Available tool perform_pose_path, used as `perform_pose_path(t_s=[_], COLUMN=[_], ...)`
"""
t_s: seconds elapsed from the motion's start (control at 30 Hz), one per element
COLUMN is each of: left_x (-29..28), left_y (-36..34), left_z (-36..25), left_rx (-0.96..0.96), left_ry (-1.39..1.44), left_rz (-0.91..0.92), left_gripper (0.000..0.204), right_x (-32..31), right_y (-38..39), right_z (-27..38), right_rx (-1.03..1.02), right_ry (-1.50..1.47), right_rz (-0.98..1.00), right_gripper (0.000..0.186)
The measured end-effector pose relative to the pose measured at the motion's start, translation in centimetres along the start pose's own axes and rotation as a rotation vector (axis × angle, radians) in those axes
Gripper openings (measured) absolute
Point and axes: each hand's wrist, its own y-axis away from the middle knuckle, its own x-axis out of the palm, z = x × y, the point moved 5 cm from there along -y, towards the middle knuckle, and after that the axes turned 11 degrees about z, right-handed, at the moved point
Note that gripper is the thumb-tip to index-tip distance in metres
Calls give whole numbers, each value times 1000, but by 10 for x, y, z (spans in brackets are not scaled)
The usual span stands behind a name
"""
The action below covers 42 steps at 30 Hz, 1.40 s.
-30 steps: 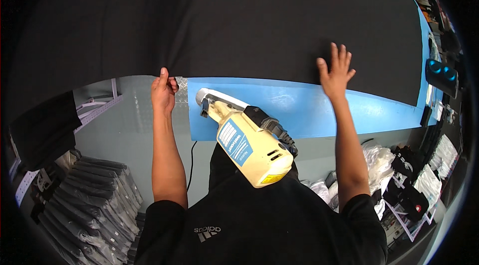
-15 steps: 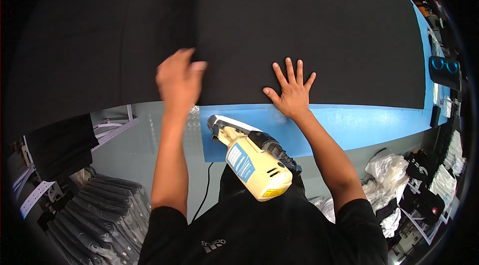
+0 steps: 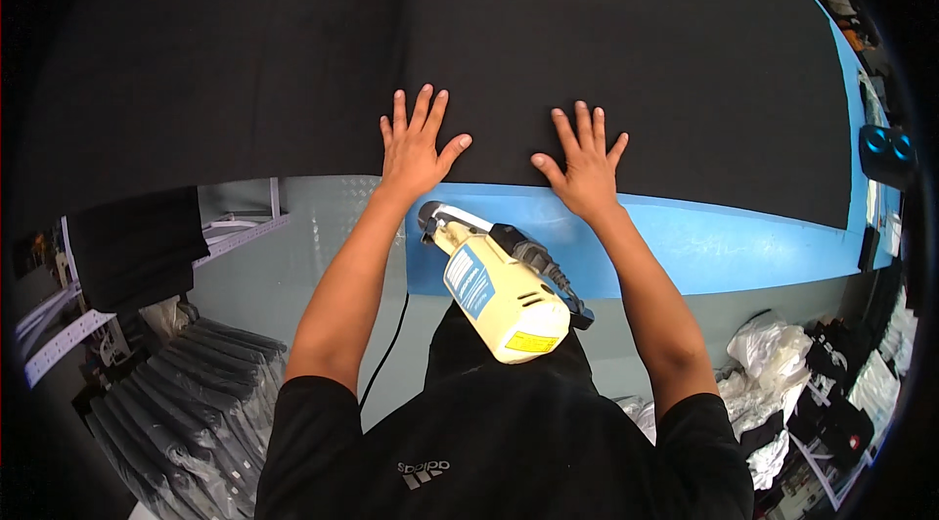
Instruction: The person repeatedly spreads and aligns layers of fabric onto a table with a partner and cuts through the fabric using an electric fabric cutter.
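Observation:
A wide sheet of black fabric (image 3: 636,41) covers most of the blue-topped table (image 3: 694,236). Near its front edge my left hand (image 3: 416,148) lies flat on the cloth, fingers spread. To the right of it, my right hand (image 3: 587,168) also rests palm down with fingers apart. Neither hand holds anything. On the strip of blue between my forearms sits a cream-coloured power tool with a metal front and a black cord, probably an electric fabric cutter (image 3: 499,290). Its rear end points toward me.
Folded dark garments in clear bags (image 3: 186,403) are stacked at the lower left, under a metal rack (image 3: 245,238) with black cloth (image 3: 132,246). White plastic-wrapped bundles (image 3: 768,363) lie at the lower right. A dark device with two blue rings (image 3: 887,143) stands at the table's right edge.
My left hand, blurred and curled before, has moved right and now lies flat on the fabric. My right hand stays flat in about the same place. The view has shifted slightly.

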Motion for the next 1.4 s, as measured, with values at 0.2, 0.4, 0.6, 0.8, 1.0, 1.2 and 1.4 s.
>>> perform_pose_path(t_s=[0.2, 0.4, 0.6, 0.8, 1.0, 1.2, 1.4], left_x=[-42, -3, -21, -29, -34, -48, -13], left_y=[57, 152, 177, 180, 195, 251, 131], left_z=[48, 67, 61, 51, -12, -43, 67], left_rx=[12, -133, 230, 723, 1179, 1303, 790], left_ry=[361, 760, 807, 691, 660, 800, 529], left_rz=[-178, 144, 689, 934, 909, 1569, 32], left_gripper=[50, 27, 26, 42, 77, 45, 36], right_x=[-9, -29, 33, 66, -83, -143, -64], right_y=[110, 138, 229, 306, 215, 201, 228], right_z=[16, 48, 28, 151, 229, 212, 226], right_rx=[-167, -224, 171, 688, 111, 213, 327], right_ry=[-977, -1155, -1162, -1063, -1304, -988, -1007], right_rz=[560, 1100, 791, 357, -444, -542, -525], right_gripper=[32, 57, 86, 49, 43, 48, 39])
